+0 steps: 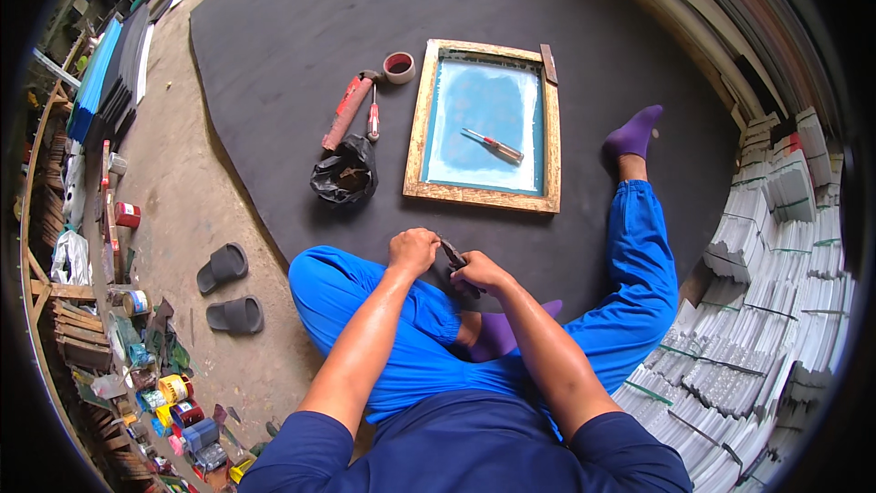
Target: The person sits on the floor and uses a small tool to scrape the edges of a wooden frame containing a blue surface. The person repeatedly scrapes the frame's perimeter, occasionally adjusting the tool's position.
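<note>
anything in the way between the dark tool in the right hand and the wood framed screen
Nothing visible: only the black mat shows between the dark tool and the wood-framed screen. The left hand is beside the tool's tip, and a screwdriver lies on the screen.

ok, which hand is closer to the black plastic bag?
Left. The left hand is just below and right of the black plastic bag in the picture; the right hand is farther right and slightly lower.
</note>
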Demonstrator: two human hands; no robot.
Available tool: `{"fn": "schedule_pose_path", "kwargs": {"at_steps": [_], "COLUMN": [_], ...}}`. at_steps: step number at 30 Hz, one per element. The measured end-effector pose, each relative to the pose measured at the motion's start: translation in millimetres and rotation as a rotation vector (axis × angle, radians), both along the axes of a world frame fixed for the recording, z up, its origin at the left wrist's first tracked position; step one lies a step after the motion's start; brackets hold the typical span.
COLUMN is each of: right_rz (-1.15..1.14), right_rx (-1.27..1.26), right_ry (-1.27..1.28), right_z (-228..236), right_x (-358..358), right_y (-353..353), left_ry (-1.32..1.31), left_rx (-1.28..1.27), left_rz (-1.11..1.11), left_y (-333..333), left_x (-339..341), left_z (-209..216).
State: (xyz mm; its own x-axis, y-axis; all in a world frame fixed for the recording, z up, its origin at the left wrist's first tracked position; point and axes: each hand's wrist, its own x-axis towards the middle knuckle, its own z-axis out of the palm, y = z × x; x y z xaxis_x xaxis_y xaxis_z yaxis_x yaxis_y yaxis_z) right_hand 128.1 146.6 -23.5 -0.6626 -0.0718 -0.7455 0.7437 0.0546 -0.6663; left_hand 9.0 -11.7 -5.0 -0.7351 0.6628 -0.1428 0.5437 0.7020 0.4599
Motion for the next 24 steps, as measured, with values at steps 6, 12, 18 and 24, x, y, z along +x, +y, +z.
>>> {"fn": "schedule_pose_path", "kwargs": {"at_steps": [6,12,18,24], "right_rz": [-0.119,-0.359,-0.277,-0.183], "right_rx": [-0.112,-0.042,0.462,0.645], "right_ry": [-0.08,-0.074,-0.118,-0.132], "right_z": [14.1,21.8,34.1,35.0], "right_x": [4.0,14.4,5.2,-7.8], "right_y": [6.2,57.5,104.7,122.8], "left_ry": [-0.1,-0.169,-0.183,-0.189], "left_rx": [-0.205,-0.31,-0.268,-0.229], "left_rz": [0.109,0.122,0.14,0.119], "left_y": [-2.8,1.3,3.7,3.9], "left_x": [-5.3,-5.3,-5.6,-6.8], "left_z": [8.7,15.5,12.2,11.2]}}
